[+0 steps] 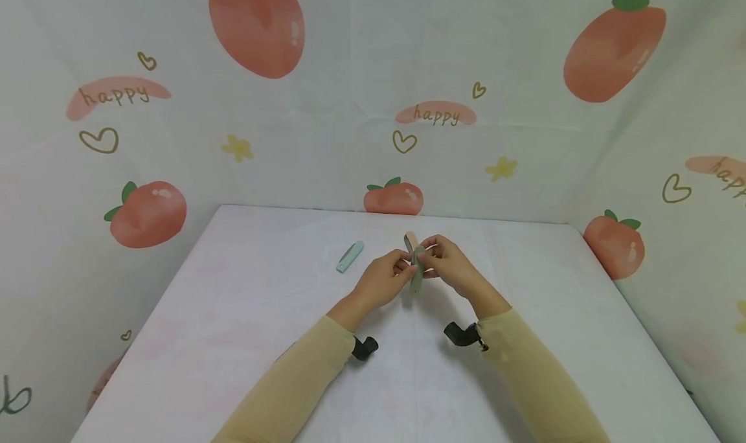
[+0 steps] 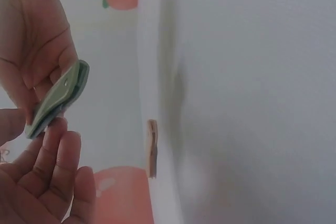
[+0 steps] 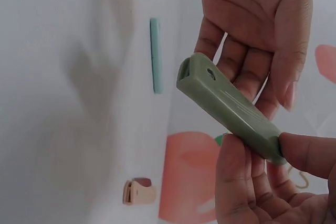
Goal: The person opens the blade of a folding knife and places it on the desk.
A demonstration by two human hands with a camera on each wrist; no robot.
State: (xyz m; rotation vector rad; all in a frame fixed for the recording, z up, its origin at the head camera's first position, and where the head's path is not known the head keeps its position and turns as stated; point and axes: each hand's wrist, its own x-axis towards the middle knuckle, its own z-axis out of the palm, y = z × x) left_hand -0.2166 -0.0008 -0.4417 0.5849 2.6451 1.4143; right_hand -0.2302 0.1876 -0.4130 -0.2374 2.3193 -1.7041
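Note:
A slim green plastic piece (image 3: 231, 106), with a small hole near one end and a slot along its edge, is raised above the table between both hands; its kind is unclear. My right hand (image 1: 451, 267) pinches its upper end, the thumb on one face and the fingers beneath. From the other side my left hand (image 1: 381, 278) holds it, fingers curled against its back and the thumb beside it. In the left wrist view the darker slotted edge of the green piece (image 2: 63, 98) shows.
A teal piece (image 1: 350, 257) of similar shape lies left of the hands. Behind them is a peach piece (image 1: 410, 238), partly hidden in the head view. The white tabletop (image 1: 233, 300) ends at a fruit-printed backdrop (image 1: 326, 145).

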